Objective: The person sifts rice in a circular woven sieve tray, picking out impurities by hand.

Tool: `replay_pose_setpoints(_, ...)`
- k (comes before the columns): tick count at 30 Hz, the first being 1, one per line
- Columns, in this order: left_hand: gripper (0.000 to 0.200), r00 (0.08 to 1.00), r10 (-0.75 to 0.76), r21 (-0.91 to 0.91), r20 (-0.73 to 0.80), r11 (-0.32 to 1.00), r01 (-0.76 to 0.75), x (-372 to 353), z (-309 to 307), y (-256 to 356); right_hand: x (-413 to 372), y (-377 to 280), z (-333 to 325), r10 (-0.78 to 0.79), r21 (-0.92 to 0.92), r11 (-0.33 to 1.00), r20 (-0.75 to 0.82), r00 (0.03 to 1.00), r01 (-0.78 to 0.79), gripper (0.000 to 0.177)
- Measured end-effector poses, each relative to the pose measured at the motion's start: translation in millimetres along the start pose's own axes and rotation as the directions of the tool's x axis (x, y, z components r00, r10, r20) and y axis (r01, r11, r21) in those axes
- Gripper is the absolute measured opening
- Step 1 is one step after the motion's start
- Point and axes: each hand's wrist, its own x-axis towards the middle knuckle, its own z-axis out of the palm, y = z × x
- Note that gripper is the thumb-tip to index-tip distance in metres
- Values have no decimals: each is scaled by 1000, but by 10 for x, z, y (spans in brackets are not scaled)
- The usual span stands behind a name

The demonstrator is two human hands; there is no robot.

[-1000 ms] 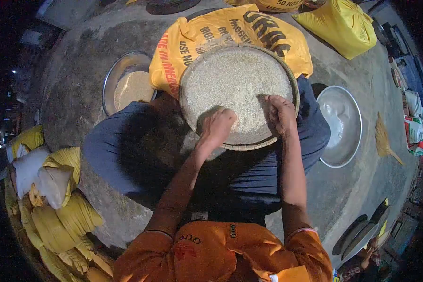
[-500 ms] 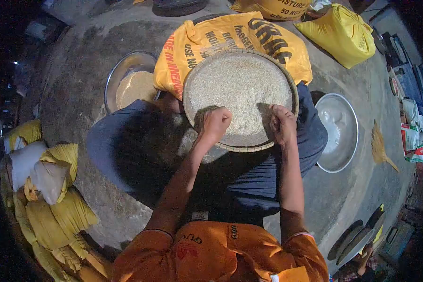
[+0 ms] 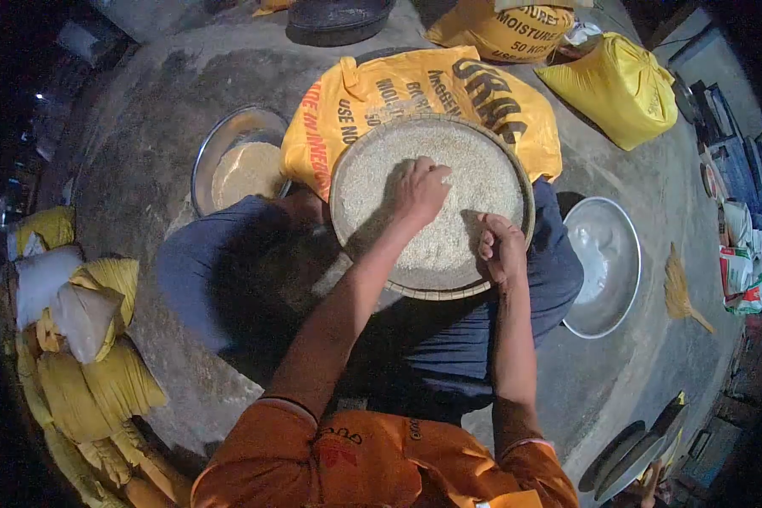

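Observation:
A round winnowing tray with a woven rim rests across the lap, spread with pale rice grains. My left hand is over the middle of the grains, its fingers bent and slightly apart. The fingertips are low at the grain surface, and whether they touch it is hard to see. Near the tray's right side, my right hand has its fingers curled in. Anything inside those fingers is hidden. Beneath the tray's far part lies a printed orange sack.
To the left stands a metal basin holding brownish grain. A second metal basin is at the right, near a small straw brush. A yellow sack stands at the far right. Folded sacks pile up at left.
My left hand has moved forward and right, from the tray's near left to its middle, and its fingers have loosened from a fist. My right hand stays curled near the right rim.

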Motion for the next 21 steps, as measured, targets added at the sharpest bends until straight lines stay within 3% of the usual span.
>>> replay_pose_setpoints(1, 24, 997, -17, 72, 75, 997, 11, 37, 79, 22, 24, 11, -27, 15, 6, 1000, 0, 1000, -15, 19)
replay_pose_setpoints(6, 16, 992, 51, 182, 117, 981, -72, -198, 71, -21, 28, -27, 25, 38, 43, 998, -22, 999, -37, 19)
replay_pose_setpoints(18, 15, 987, 140, 38, 82, 989, -143, -852, -620, -318, 100, 64, 17, 8, 22, 1000, -27, 1000, -7, 15)
replay_pose_setpoints(21, 15, 999, 32, -44, 39, 999, -30, -816, -659, -473, 110, 90, -23, 3, 60, 998, 9, 1000, -3, 13)
